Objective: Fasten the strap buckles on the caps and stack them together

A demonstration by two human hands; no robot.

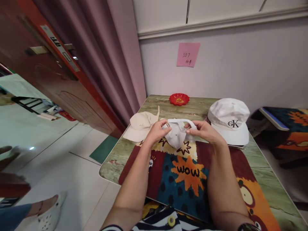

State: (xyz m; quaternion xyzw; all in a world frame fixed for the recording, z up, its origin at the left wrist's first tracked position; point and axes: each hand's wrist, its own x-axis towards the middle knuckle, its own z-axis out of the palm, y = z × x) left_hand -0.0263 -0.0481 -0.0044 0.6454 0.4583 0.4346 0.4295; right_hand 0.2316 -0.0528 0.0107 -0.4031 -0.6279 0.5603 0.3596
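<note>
A white cap (175,136) is held above the patterned mat, its back strap and opening turned up. My left hand (158,130) pinches the strap at the buckle end, fingers closed on it. On the other side, my right hand (203,131) grips the cap's edge near the strap. A cream cap (141,123) rests on the table to the left, its strap sticking up. To the right sits a white cap with black "CK"-like letters (229,118), apparently on top of other flat items.
A red scalloped dish (179,99) stands at the back of the wood-patterned table (110,163). A pink note (188,54) is on the wall. An open door (72,73) and curtain are at left, with a person's foot below. Another table stands at right.
</note>
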